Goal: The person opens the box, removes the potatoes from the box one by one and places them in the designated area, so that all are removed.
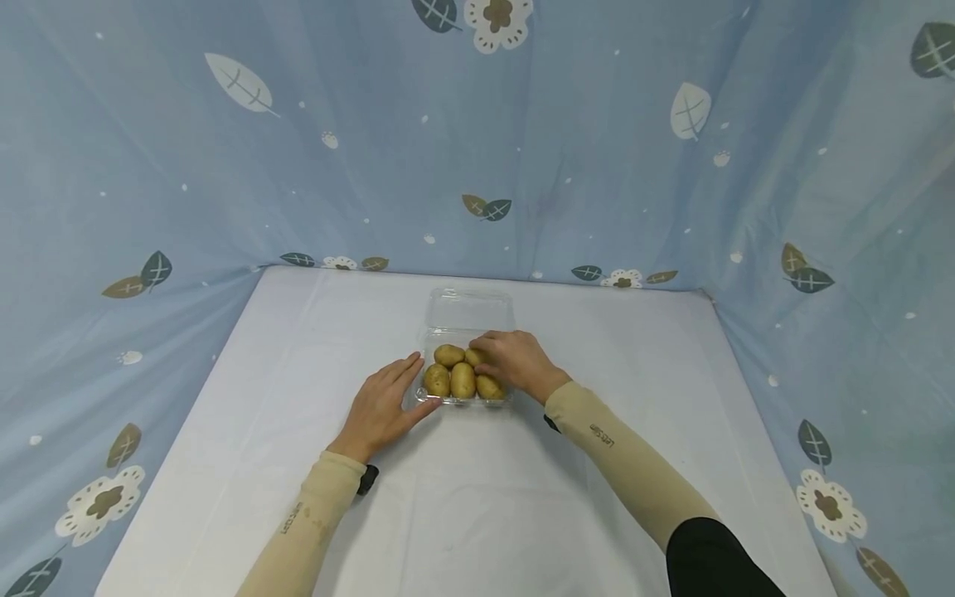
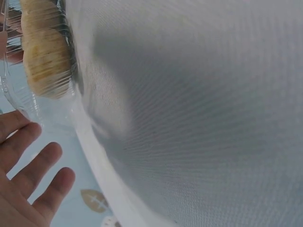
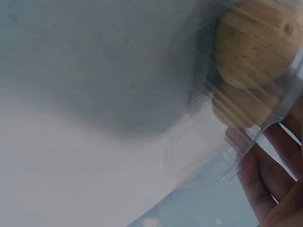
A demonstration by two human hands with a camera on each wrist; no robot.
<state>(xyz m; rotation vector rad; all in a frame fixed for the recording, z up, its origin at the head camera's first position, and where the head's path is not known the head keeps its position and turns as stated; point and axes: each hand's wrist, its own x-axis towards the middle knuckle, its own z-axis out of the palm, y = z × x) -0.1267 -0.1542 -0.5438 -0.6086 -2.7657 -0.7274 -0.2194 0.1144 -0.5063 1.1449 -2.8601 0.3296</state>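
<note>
A clear plastic clamshell box (image 1: 466, 403) stands on the white table with its lid (image 1: 470, 309) folded back, away from me. Several yellow-brown potatoes lie inside in two rows, among them a front middle one (image 1: 462, 381). My right hand (image 1: 520, 362) reaches over the box's right side, thumb and fingers around the back right potato (image 1: 474, 356), and partly hides it. In the right wrist view, its fingertips show past the rim beside a potato (image 3: 244, 108). With straight, spread fingers, my left hand (image 1: 380, 408) rests at the box's left side, thumb along the front left corner.
White cloth (image 1: 597, 514) covers the table around the box. Blue curtains (image 1: 388, 149) printed with leaves and flowers hang along the back and both sides. Dark bands (image 1: 368, 479) sit at the wrists over beige sleeves.
</note>
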